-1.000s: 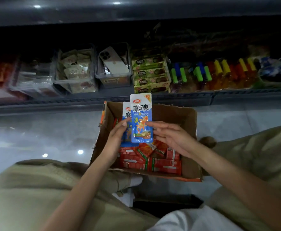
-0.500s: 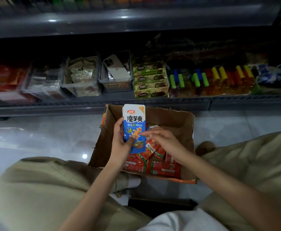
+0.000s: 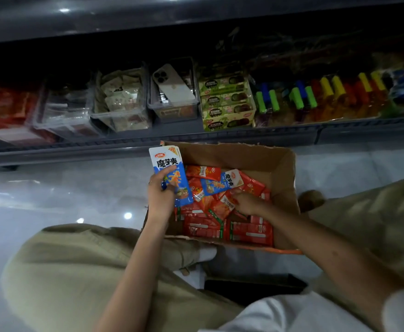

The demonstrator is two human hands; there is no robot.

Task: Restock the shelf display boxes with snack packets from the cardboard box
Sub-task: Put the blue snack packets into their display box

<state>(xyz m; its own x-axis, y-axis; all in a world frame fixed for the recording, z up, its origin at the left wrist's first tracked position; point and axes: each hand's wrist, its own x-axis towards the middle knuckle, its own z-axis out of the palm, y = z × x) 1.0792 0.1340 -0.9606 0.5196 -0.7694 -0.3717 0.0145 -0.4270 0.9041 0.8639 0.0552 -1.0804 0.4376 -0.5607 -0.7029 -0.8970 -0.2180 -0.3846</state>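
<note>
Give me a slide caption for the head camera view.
Left hand holds blue snack packets over the cardboard box while right hand reaches among red packets inside.

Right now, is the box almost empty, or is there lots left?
Lots left. One shelf tub looks filled with pale packets. The left hand holds blue packets, the right hand reaches among red packets in the cardboard box. Another clear tub looks nearly empty.

A brown box (image 3: pixel 244 156) holds red packets (image 3: pixel 249 232) and blue-and-white packets (image 3: pixel 216 185).

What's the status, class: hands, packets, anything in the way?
Left hand holds blue packets over cardboard box. Right hand down among red packets, grip unclear. Phone lies in one shelf bin.
</note>
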